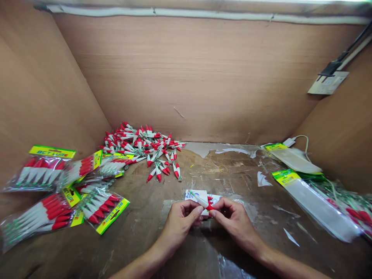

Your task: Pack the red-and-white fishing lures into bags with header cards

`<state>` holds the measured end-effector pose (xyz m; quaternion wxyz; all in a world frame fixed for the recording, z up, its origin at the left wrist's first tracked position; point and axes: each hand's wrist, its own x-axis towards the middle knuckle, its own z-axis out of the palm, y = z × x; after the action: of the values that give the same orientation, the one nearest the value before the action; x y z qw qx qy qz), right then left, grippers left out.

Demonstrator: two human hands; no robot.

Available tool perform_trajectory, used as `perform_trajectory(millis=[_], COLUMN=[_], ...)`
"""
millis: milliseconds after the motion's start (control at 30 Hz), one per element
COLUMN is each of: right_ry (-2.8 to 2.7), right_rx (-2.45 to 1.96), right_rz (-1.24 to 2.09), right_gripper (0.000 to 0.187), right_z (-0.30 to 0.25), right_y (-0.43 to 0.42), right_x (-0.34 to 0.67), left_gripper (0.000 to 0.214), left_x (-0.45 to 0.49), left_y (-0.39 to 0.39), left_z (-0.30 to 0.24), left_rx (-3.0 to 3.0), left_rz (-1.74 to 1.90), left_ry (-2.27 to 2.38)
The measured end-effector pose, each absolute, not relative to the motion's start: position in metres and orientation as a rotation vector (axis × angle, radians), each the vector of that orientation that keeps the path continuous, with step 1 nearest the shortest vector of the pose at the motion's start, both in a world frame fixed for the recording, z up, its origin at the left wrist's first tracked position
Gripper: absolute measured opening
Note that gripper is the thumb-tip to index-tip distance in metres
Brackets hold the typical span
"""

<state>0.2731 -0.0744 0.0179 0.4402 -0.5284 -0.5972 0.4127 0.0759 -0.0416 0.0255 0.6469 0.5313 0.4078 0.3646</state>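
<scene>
Between my two hands is a red-and-white fishing lure (202,200), tilted with its hooked end up to the left and its red end down to the right. My left hand (183,216) pinches it from the left, fingers curled under. From the other side, my right hand (231,217) grips the red end between thumb and forefinger. Just behind the hands, a white card (187,195) with blue marks lies on the table, partly covered by the lure and fingers. Small red tips show beside my right fingers; what they belong to is mostly hidden.
A heap of red-and-white lures (136,141) lies at the back left. Filled BCT LURE packets (52,168) are piled on the left. On the right are clear packaging sleeves (316,205) beside more lures (359,213). Paper scraps (263,179) dot the table (139,232); wooden walls enclose it.
</scene>
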Motion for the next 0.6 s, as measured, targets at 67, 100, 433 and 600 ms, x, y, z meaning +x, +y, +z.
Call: perform_trajectory(millis=[67, 100, 433, 600], right_ry=[-1.498, -1.501, -1.395, -1.326], right_rx=[-1.322, -1.323, -1.26, -1.368], right_rz=[1.009, 1.005, 1.078, 0.833], right_gripper=[0.028, 0.028, 0.027, 0.033], right_z=[0.019, 0.019, 0.017, 0.045], right_y=[-0.075, -0.075, -0.071, -0.058], right_x=[0.273, 0.273, 0.273, 0.335], left_gripper=[0.033, 0.032, 0.043, 0.046], left_x=[0.076, 0.076, 0.076, 0.067], left_y=[-0.042, -0.043, -0.039, -0.034], left_z=[0.027, 0.028, 0.028, 0.02], left_rx=[1.174, 1.16, 1.163, 1.595], left_rz=[0.828, 0.828, 0.807, 0.88], left_ry=[0.924, 0.918, 0.924, 1.059])
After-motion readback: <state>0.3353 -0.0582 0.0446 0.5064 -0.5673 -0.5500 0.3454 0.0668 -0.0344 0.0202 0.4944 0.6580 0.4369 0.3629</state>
